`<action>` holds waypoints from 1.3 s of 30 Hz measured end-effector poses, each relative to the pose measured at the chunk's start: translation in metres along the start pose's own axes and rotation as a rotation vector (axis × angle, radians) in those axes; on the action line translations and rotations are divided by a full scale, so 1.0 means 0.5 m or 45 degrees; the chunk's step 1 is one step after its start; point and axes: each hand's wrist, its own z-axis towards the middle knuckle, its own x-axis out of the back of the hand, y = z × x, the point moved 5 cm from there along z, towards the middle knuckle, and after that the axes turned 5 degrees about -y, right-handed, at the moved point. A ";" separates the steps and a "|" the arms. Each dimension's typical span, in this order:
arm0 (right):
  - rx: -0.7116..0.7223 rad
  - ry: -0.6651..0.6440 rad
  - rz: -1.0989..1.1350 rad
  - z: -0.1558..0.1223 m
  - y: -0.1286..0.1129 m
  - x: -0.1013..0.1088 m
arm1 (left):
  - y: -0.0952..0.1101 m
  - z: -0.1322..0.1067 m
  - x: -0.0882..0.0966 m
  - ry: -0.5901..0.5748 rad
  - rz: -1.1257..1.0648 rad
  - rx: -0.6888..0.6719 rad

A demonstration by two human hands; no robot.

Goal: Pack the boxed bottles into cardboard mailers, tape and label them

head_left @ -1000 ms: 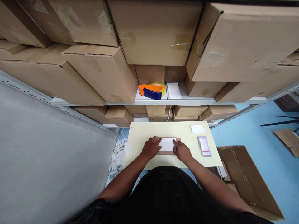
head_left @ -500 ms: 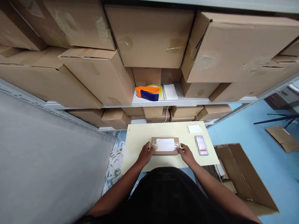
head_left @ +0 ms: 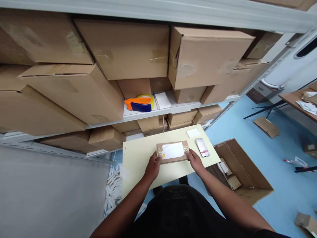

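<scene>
A small flat brown parcel [head_left: 172, 152] with a white label on top lies on a pale yellow table [head_left: 138, 158]. My left hand [head_left: 153, 167] grips its left end with curled fingers. At the parcel's right end, my right hand [head_left: 194, 161] holds on the same way. Clear tape shines at both ends. A white slip [head_left: 193, 133] and a small blurred card [head_left: 202, 147] lie on the table just right of the parcel.
Metal shelves stacked with cardboard boxes [head_left: 123, 49] rise behind the table. An orange and blue tape dispenser [head_left: 138, 103] rests on the shelf. An open carton [head_left: 237, 168] stands on the blue floor to the right. White scraps [head_left: 112, 185] litter the floor at left.
My hands slid from the top of the parcel out to its two ends. The head turned right, bringing more floor and a desk into sight.
</scene>
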 end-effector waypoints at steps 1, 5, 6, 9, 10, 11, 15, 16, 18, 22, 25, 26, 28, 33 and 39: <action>0.005 0.045 0.020 -0.002 -0.001 0.020 | 0.016 0.007 -0.008 -0.002 0.016 0.002; 0.073 0.143 0.115 -0.008 -0.006 0.112 | 0.101 0.032 -0.061 -0.042 0.046 -0.094; 0.087 0.162 0.129 -0.010 -0.005 0.139 | 0.125 0.036 -0.079 -0.048 0.051 -0.121; 0.097 0.237 0.158 -0.017 0.010 0.233 | 0.199 0.043 -0.140 -0.051 0.081 -0.178; 0.099 0.257 0.171 -0.020 0.018 0.267 | 0.225 0.045 -0.165 -0.055 0.090 -0.198; 0.105 0.269 0.187 -0.022 0.027 0.303 | 0.252 0.046 -0.191 -0.065 0.098 -0.222; 0.112 0.333 0.212 -0.032 0.078 0.461 | 0.364 0.057 -0.324 -0.163 0.145 -0.305; 0.102 0.363 0.192 -0.036 0.095 0.503 | 0.391 0.060 -0.362 -0.183 0.167 -0.310; 0.078 0.429 0.135 -0.048 0.132 0.585 | 0.440 0.068 -0.441 -0.218 0.211 -0.303; 0.039 0.547 0.095 -0.082 0.214 0.729 | 0.523 0.084 -0.603 -0.297 0.269 -0.312; -0.020 0.652 0.110 -0.113 0.277 0.813 | 0.573 0.099 -0.718 -0.395 0.314 -0.371; -0.046 0.688 0.111 -0.123 0.297 0.836 | 0.587 0.106 -0.755 -0.441 0.333 -0.385; -0.104 0.759 0.113 -0.142 0.332 0.875 | 0.612 0.123 -0.823 -0.533 0.376 -0.402; -0.205 0.912 0.052 -0.183 0.383 0.938 | 0.665 0.175 -0.969 -0.752 0.462 -0.469; -0.482 0.969 -0.091 -0.205 0.408 0.983 | 0.722 0.234 -1.073 -0.971 0.465 -0.714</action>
